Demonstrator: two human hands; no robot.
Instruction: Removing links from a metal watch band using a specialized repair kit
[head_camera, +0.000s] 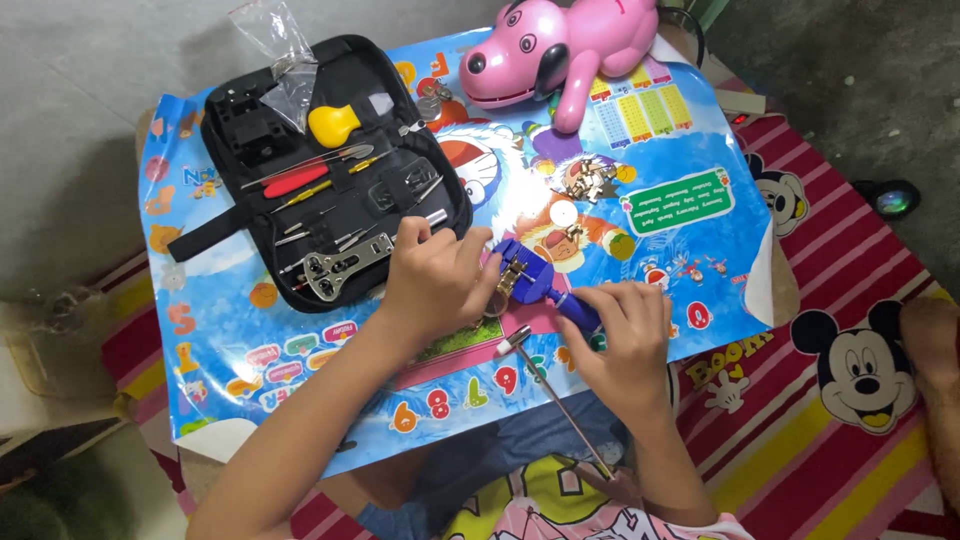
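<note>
Cartoon-printed surface: blue link-remover tool at centre, left hand steadying it, right hand closed round its screw handle. Risk: loose metal links and small hammer nearby, easily knocked off.

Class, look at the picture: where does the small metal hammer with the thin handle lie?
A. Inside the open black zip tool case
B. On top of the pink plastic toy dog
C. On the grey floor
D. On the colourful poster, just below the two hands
D: the small metal hammer lies on the colourful poster, just below the left hand and right hand, which hold a blue plastic tool.
</note>
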